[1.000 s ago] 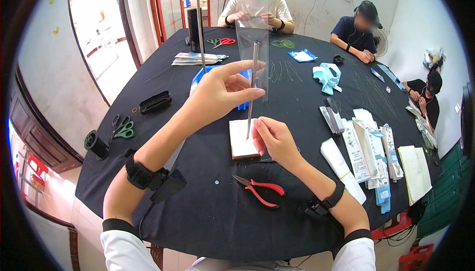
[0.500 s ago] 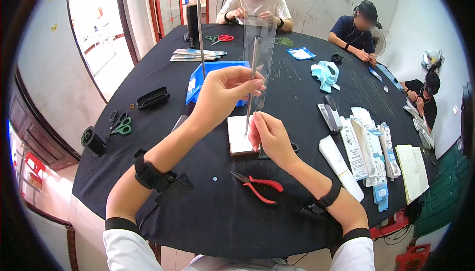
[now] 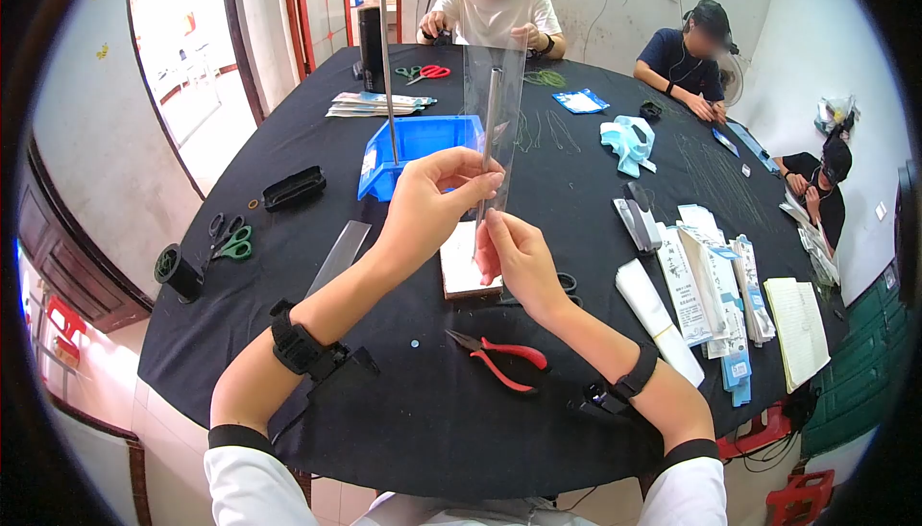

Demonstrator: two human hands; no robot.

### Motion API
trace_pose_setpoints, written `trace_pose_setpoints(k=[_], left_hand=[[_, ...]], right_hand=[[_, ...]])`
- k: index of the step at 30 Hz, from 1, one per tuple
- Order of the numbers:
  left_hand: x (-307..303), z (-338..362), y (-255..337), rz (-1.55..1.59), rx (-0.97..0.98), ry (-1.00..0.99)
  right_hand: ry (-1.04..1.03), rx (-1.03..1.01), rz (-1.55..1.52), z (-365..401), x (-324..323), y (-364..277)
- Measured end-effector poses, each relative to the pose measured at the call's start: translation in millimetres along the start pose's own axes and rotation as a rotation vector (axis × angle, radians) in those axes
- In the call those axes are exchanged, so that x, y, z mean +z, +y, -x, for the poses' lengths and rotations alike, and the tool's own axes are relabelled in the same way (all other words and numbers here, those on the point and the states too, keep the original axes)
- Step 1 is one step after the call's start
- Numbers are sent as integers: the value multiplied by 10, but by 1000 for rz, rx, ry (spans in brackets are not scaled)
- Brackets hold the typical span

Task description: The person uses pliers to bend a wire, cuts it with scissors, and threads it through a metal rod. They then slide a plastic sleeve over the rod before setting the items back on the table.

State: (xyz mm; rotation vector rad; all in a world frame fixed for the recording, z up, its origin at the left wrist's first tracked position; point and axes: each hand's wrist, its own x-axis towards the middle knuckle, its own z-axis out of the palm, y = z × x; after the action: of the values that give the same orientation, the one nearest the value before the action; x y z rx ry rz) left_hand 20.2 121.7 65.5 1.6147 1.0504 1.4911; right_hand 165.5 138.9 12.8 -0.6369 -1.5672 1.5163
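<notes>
A slim metal rod [image 3: 493, 113] rises from a white-topped block [image 3: 459, 271] in front of me. A long clear plastic sleeve [image 3: 509, 108] stands upright along the rod and overlaps it. With thumb and fingers, my left hand [image 3: 440, 188] pinches the sleeve at about the rod's middle. Lower down, my right hand [image 3: 523, 262] is closed in a pinch beside the rod, close over the block; its fingertips are at the sleeve's bottom end. Red-handled pliers [image 3: 499, 358] lie on the black cloth nearer to me.
Behind my left hand sits a blue bin [image 3: 432, 132], with another thin rod [image 3: 387, 65] upright beside it. Green-handled scissors [image 3: 233, 243] and a black spool [image 3: 179, 272] lie left. Printed packages [image 3: 701, 286], a stapler [image 3: 637, 219] and clear sleeves [image 3: 658, 324] lie right. Several people sit around the table.
My left hand has come down a little along the rod, and the sleeve's top is lower. The right hand has risen slightly. Across the table, a person's hands have moved apart.
</notes>
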Motion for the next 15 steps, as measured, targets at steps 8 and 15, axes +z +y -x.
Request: trace_pose_setpoints(k=[8,15], left_hand=[[8,1,-50,25,28,-11],[6,-8,-68,26,33,-32]], right_hand=[[11,-8,4,16,12,10],[5,-10,-7,12,10,23]])
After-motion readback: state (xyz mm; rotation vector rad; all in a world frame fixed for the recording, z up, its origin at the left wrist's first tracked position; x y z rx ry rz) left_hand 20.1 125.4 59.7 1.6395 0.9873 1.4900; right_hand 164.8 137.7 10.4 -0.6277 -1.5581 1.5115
